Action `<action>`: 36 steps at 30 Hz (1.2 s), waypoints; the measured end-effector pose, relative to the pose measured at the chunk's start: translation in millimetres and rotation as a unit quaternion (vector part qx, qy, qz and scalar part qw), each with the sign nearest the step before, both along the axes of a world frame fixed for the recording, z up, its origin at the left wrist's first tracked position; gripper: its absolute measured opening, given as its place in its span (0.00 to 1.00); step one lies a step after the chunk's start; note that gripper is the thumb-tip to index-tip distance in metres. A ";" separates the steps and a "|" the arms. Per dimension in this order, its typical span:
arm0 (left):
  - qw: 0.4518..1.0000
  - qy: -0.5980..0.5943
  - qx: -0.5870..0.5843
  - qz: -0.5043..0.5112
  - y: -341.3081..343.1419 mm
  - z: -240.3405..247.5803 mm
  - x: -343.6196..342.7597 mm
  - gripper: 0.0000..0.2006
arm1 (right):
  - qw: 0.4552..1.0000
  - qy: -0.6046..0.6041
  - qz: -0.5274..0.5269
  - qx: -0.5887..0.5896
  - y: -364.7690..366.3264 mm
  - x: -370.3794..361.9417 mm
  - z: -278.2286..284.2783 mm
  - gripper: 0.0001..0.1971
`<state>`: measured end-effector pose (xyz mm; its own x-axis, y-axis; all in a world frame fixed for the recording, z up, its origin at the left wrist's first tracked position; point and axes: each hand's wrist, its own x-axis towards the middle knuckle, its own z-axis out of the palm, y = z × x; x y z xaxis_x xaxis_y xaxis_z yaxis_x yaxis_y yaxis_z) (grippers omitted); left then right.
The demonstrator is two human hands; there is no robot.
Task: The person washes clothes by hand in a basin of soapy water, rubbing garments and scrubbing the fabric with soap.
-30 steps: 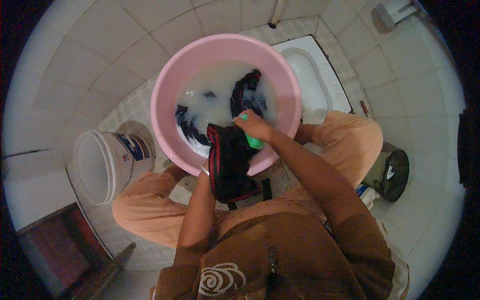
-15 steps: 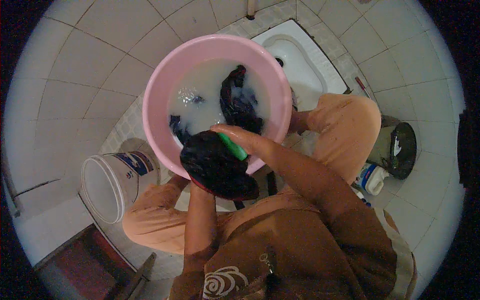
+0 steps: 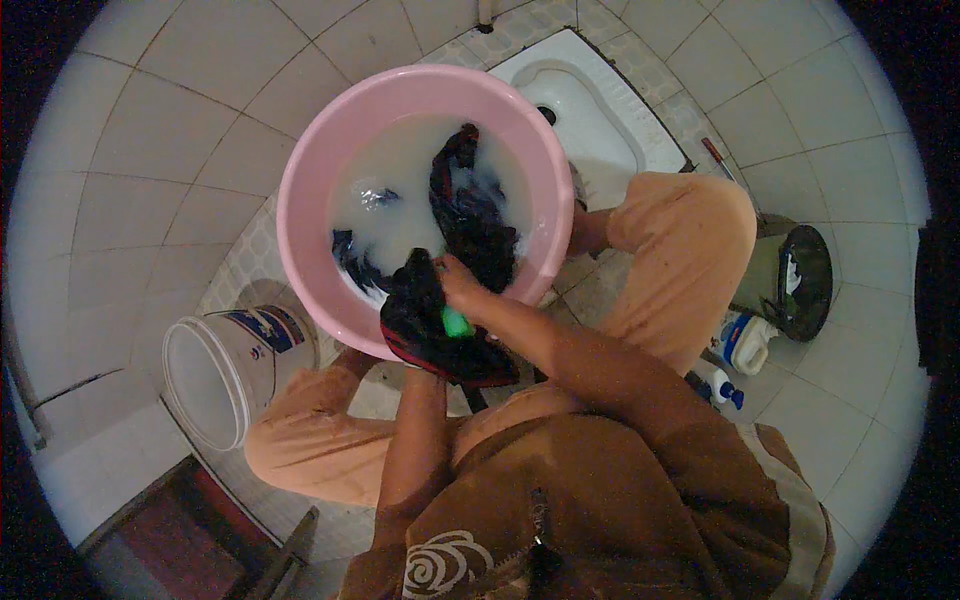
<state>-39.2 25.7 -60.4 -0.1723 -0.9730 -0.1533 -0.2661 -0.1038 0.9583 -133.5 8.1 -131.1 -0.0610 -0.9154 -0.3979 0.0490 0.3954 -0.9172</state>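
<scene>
A dark garment with red edging [image 3: 425,320] is bunched over the near rim of a pink basin [image 3: 305,260]. My left forearm [image 3: 415,430] goes up under it; the cloth hides my left hand, which holds it from below. My right hand [image 3: 462,285] is closed on the upper end of the garment. A bright green oblong block [image 3: 457,322] rests on the cloth beneath my right hand; whether it is soap or a brush I cannot tell. More dark clothing [image 3: 470,205] lies in the cloudy water, with smaller folds [image 3: 355,262] at the left.
Left of the basin a white bucket [image 3: 215,375] lies tipped. A white squat toilet [image 3: 590,105] is set in the floor behind. To the right are a dark bin [image 3: 800,285], a white jug [image 3: 750,345] and a bottle with a blue cap [image 3: 725,388]. Tiled walls surround me.
My right hand has gone from lying flat over the green block to gripping the garment's upper end. The cloth, spread over my left hand before, is now bunched and pulled up.
</scene>
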 end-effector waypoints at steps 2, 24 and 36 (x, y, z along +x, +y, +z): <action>0.886 -0.293 -0.275 -0.232 -8.4 82.5 -42.1 0.16 | 0.993 -0.089 -0.064 0.043 -4.3 -40.2 -55.3 0.15; 0.855 0.369 0.362 -0.046 7.0 4.8 41.1 0.16 | 0.979 0.186 0.058 -0.052 -24.6 -70.2 53.3 0.19; 0.733 0.636 0.222 0.097 7.7 22.4 32.4 0.21 | 0.896 0.222 0.134 -0.360 25.2 0.0 165.8 0.10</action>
